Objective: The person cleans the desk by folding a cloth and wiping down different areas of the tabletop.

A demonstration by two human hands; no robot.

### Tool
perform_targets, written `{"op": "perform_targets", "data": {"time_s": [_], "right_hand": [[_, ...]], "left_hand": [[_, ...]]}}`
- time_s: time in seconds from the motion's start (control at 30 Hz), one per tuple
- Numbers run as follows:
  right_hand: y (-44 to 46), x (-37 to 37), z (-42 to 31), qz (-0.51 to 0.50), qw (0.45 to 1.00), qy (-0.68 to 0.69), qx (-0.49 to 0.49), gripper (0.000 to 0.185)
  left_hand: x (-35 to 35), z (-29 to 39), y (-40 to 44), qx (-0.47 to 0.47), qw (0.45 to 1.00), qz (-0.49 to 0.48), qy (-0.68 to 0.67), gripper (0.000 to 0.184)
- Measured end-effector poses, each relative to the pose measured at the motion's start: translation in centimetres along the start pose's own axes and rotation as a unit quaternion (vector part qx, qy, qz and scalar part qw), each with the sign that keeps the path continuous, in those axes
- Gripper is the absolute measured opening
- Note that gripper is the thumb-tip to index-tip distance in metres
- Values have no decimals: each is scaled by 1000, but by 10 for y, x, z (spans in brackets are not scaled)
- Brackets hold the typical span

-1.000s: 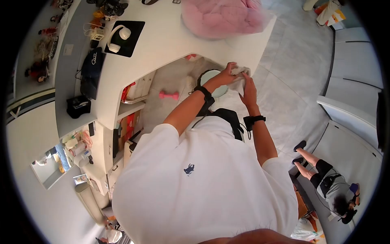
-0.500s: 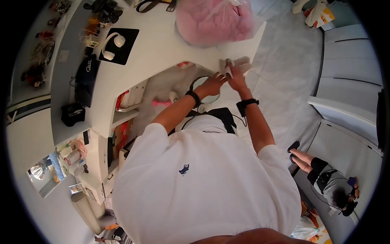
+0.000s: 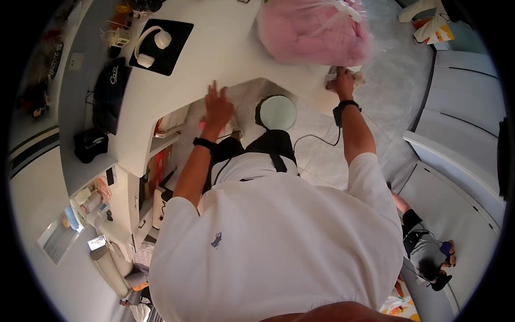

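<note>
My right hand (image 3: 343, 83) presses a crumpled pale cloth (image 3: 359, 79) onto the right end of the white desk (image 3: 230, 59), just below a clear bag of pink stuff (image 3: 316, 32). The cloth sticks out on both sides of the hand. Near the desk's front edge, my left hand (image 3: 218, 107) hovers with its fingers spread and nothing in them. Both wrists wear black bands.
White headphones (image 3: 144, 47) lie on a black mat (image 3: 171, 45). A round pale-topped stool (image 3: 279, 112) stands under the desk's edge. A black bag (image 3: 110, 91) is at the left. Another person (image 3: 424, 247) is at the lower right.
My hands have parted: the right one moved right along the desk with the cloth, and the left one moved left and opened. The view has shifted, showing more of the stool.
</note>
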State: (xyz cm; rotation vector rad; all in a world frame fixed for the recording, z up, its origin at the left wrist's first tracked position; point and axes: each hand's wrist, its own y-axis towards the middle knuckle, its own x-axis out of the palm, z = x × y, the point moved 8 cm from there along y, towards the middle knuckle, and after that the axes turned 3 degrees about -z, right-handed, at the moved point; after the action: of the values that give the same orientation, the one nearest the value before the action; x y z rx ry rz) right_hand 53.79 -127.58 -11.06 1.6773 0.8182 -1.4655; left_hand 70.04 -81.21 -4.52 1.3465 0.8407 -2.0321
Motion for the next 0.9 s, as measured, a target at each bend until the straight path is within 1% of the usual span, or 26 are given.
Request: {"op": "perform_targets", "data": {"time_s": [0.03, 0.07, 0.17, 0.23, 0.3, 0.33, 0.37, 0.4, 0.43, 0.5, 0.53, 0.57, 0.6, 0.63, 0.67, 0.7, 0.73, 0.77, 0.8, 0.83, 0.87, 0.9], "right_hand": [[10, 12, 11, -50, 998, -1, 37, 49], [18, 18, 14, -57, 998, -1, 36, 49], [26, 23, 19, -53, 996, 4, 66, 52], [27, 30, 14, -105, 975, 141, 136, 48], [13, 5, -29, -159, 927, 287, 184, 47], [3, -1, -45, -137, 961, 209, 121, 45], [-8, -7, -61, -105, 986, 117, 61, 44], [-22, -12, -77, -63, 998, 24, 11, 45], [-38, 5, -82, -75, 997, 25, -2, 61], [-68, -11, -115, -60, 995, 78, -8, 53], [-80, -18, -130, -80, 990, 113, -12, 47], [-90, -12, -138, -44, 990, 132, -32, 39], [-94, -29, -153, -119, 972, 194, -53, 36], [-99, -51, -168, -196, 944, 255, -72, 34], [-99, -57, -162, -191, 946, 253, -68, 34], [-98, -61, -149, -181, 924, 335, -34, 34], [-100, -62, -135, -174, 893, 415, 0, 34], [-96, -61, -112, -110, 874, 473, 4, 37], [-92, -60, -84, -33, 882, 469, 28, 37], [-95, -71, -64, 10, 883, 458, 104, 37], [-96, -72, -45, 42, 898, 420, 123, 37], [-96, -73, -30, 67, 924, 359, 116, 37]], "left_hand": [[-2, -24, -3, -44, 999, -6, 3, 63], [-3, -47, -6, -86, 996, -13, 6, 66], [10, -94, -16, -109, 993, -29, -28, 71], [15, -107, -18, -107, 993, -39, -26, 73], [17, -108, -19, -95, 994, -50, -31, 71], [18, -106, -17, -82, 995, -53, -35, 71], [15, -101, -14, -59, 997, -33, -45, 70], [13, -91, -11, -41, 998, -14, -55, 69], [15, -80, -8, -32, 997, -11, -62, 69], [12, -58, -3, 27, 993, 15, -116, 65], [12, -50, -3, 30, 992, 20, -117, 65], [15, -37, 0, 50, 990, 16, -132, 61], [19, -24, 3, 71, 986, 13, -148, 57], [27, -18, 5, 76, 985, 17, -151, 57], [40, -11, 9, 105, 979, -14, -172, 48], [49, -5, 10, 132, 971, -46, -191, 41], [50, -1, 8, 133, 971, -50, -190, 41], [55, 7, 7, 148, 964, -92, -200, 38], [59, 16, 8, 163, 955, -130, -210, 35], [59, 18, 9, 159, 957, -128, -207, 35], [68, 21, 5, 153, 954, -171, -193, 35], [76, 20, 1, 146, 949, -213, -178, 36]]}}
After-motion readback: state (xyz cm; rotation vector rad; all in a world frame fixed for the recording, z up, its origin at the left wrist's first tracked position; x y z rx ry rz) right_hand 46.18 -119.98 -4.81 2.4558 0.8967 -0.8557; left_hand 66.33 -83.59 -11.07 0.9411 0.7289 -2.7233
